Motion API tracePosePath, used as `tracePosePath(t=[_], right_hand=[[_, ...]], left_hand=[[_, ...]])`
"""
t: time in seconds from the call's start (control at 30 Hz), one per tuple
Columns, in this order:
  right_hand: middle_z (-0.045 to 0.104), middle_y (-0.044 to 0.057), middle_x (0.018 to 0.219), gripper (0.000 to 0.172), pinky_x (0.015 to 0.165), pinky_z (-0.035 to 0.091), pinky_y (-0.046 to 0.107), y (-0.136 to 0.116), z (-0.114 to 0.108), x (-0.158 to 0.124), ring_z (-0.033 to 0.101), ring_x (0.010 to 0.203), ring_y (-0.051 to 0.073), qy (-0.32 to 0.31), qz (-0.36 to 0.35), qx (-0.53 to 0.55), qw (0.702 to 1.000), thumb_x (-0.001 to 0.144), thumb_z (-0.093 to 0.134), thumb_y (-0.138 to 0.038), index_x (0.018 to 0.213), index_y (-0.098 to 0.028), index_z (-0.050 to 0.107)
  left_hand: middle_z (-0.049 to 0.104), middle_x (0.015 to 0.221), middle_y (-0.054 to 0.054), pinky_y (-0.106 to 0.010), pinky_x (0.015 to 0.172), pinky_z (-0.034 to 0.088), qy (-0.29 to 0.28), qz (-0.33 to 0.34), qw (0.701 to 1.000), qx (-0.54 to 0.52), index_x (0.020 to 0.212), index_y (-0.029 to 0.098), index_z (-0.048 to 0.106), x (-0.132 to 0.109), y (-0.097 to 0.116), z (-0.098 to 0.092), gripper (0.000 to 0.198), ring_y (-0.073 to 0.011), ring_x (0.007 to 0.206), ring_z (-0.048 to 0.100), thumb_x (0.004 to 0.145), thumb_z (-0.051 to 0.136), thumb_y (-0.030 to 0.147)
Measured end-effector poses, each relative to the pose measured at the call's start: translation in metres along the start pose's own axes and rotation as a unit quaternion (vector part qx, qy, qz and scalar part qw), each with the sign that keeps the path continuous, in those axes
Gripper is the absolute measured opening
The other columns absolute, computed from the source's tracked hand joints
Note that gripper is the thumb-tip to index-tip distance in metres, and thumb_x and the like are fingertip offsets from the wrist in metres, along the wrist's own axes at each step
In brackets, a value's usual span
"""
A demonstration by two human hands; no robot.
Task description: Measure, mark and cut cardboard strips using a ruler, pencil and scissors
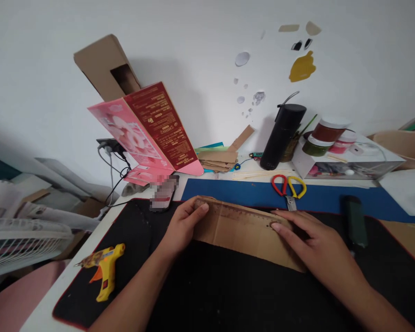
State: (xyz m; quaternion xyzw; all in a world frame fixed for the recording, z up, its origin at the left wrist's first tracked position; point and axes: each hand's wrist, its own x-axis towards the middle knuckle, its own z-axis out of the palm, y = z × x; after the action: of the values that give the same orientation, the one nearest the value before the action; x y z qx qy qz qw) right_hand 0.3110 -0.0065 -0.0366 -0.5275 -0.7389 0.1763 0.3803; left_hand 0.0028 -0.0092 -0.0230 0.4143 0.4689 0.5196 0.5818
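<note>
A creased piece of brown cardboard [244, 242] is held tilted over the black mat. Along its upper edge lies what looks like a see-through ruler [240, 213], with fine markings and a small hole near the right end. My left hand [183, 223] grips the left end, thumb on the front face and fingers behind. At the right end, my right hand [313, 237] pinches the cardboard and ruler, its thumb near the hole. The fingers behind the cardboard are partly hidden.
A yellow glue gun [107, 269] rests at the left of the black mat [200, 290]. Red-and-yellow-handled scissors [289, 191] and a dark green object [354, 221] lie beyond my hands. A phone [164, 193], a pink box [141, 133] and a black bottle [283, 136] stand farther back.
</note>
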Motion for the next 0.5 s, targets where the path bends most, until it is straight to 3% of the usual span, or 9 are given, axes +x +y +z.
tracePosePath(t=[0.5], right_hand=[[0.085, 0.009, 0.116, 0.042, 0.093, 0.066, 0.058, 0.0034, -0.0004, -0.0005, 0.081, 0.102, 0.037, -0.013, 0.005, -0.019, 1.0, 0.099, 0.063, -0.064, 0.114, -0.031, 0.084]], left_hand=[[0.076, 0.088, -0.004, -0.033, 0.081, 0.053, -0.011, 0.005, 1.0, -0.008, 0.089, 0.021, 0.074, 0.0027, -0.0038, -0.0006, 0.038, -0.0219, 0.081, 0.069, 0.081, 0.089, 0.055]])
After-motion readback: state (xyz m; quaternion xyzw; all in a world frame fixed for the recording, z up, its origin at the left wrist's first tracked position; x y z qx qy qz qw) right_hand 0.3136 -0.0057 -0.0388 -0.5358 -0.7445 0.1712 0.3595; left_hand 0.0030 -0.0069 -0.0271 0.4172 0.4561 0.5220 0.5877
